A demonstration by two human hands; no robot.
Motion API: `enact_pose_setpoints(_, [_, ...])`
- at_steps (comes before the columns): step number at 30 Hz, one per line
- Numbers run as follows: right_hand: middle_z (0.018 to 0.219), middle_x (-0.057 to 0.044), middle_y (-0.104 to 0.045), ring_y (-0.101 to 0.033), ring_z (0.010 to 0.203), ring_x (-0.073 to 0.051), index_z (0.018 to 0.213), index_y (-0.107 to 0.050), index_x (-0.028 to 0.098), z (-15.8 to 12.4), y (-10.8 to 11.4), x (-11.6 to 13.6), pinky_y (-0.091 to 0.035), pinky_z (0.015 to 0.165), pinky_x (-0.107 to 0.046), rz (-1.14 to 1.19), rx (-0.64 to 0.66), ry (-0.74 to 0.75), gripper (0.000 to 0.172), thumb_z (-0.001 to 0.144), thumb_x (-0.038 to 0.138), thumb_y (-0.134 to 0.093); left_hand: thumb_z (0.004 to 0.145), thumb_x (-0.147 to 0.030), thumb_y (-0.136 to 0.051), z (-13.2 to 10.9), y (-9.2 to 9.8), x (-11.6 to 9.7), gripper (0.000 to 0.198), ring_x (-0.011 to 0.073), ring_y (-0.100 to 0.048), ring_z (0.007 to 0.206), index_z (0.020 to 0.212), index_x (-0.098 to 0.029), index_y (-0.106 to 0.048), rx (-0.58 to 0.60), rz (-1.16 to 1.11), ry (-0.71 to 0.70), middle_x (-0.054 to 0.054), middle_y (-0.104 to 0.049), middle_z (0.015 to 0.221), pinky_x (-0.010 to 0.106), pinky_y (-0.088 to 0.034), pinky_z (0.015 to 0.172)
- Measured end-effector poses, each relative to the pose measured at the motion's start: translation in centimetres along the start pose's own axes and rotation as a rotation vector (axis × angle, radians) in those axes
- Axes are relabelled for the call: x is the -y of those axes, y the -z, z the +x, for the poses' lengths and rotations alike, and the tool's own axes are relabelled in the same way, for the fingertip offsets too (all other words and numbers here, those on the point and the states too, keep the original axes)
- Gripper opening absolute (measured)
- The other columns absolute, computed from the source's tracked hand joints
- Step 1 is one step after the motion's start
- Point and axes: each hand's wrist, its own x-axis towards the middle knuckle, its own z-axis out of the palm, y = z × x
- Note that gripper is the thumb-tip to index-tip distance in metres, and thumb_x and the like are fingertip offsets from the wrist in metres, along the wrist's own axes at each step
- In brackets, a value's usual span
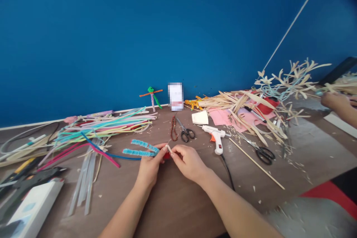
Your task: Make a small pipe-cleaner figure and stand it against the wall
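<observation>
On my feed the left hand (pixel 149 167) and right hand (pixel 189 163) sit close together over the wooden table (pixel 178 208). The left clamps a red piece (pixel 166 155) and 2 turquoise chenille loops (pixel 141 148), which point away to the left, while the right's fingertips (pixel 173 152) pinch a small white tip (pixel 167 148). Just beyond lie a hot glue gun (pixel 214 139), black-handled scissors (pixel 185 134) and a strand of brown beads (pixel 173 128). Far right, another person's hand (pixel 333 100) reaches toward pale dried strips (pixel 340 87), and a pipe-cleaner figure (pixel 152 96) stands against the blue wall (pixel 139 26)
</observation>
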Motion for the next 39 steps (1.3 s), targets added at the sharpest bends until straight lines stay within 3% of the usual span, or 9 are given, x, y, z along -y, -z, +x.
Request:
enact_pose_setpoints(9, [0.064, 0.000, -0.051, -0.046, 0.060, -0.011, 0.070, -0.050, 0.018, -0.2, 0.3, 0.1, -0.032, 0.058, -0.021, -0.035, -0.079, 0.049, 0.018, 0.083, 0.021, -0.038, 0.063, -0.033, -0.064, -0.1, 0.2, -0.2, 0.027, 0.0124, -0.053, 0.057, 0.080, -0.012, -0.064, 0.016, 0.240, -0.091, 0.002, -0.061, 0.061, 0.022, -0.041, 0.051])
enact_pose_setpoints(18, [0.066, -0.001, -0.053, -0.047, 0.060, -0.011, 0.072, -0.055, 0.018, -0.1, 0.2, -0.2, -0.033, 0.058, -0.021, -0.070, -0.142, 0.078, 0.017, 0.082, 0.022, -0.042, 0.067, -0.032, -0.059, -0.1, 0.3, -0.5, 0.023, 0.0135, -0.054, 0.059, 0.078, -0.013, -0.065, 0.022, 0.399, -0.211, 0.002, -0.061, 0.060, 0.024, -0.044, 0.059])
enact_pose_setpoints(24, [0.067, -0.001, -0.051, -0.046, 0.059, -0.010, 0.070, -0.055, 0.018, -0.2, 0.5, -0.3, -0.034, 0.056, -0.021, -0.058, -0.174, 0.089, 0.019, 0.082, 0.022, -0.042, 0.072, -0.028, -0.054, -0.2, 0.5, -0.5, 0.017, 0.0163, -0.058, 0.069, 0.077, -0.016, -0.065, 0.168, 0.613, -0.322, 0.005, -0.065, 0.073, 0.027, -0.044, 0.068])
enact_pose_setpoints(31, [0.065, 0.000, -0.047, -0.045, 0.058, -0.010, 0.063, -0.054, 0.017, 0.3, 0.7, -1.0, -0.034, 0.055, -0.021, 0.099, -0.243, -0.022, 0.015, 0.076, 0.021, -0.048, 0.075, -0.028, -0.050, -0.6, 0.4, -1.1, 0.019, 0.0141, -0.056, 0.067, 0.078, -0.018, -0.066, 0.313, 0.786, -0.422, 0.003, -0.062, 0.069, 0.024, -0.042, 0.065])
enact_pose_setpoints(39, [0.048, 0.004, -0.043, -0.038, 0.048, -0.008, 0.053, -0.051, 0.015, 1.0, 1.0, -1.9, -0.031, 0.049, -0.021, 0.418, -0.091, -0.301, 0.021, 0.071, 0.027, -0.051, 0.066, -0.028, -0.059, -0.9, 0.2, -1.4, 0.014, 0.0117, -0.049, 0.054, 0.071, -0.019, -0.068, 0.304, 0.677, -0.329, 0.001, -0.058, 0.061, 0.021, -0.037, 0.052])
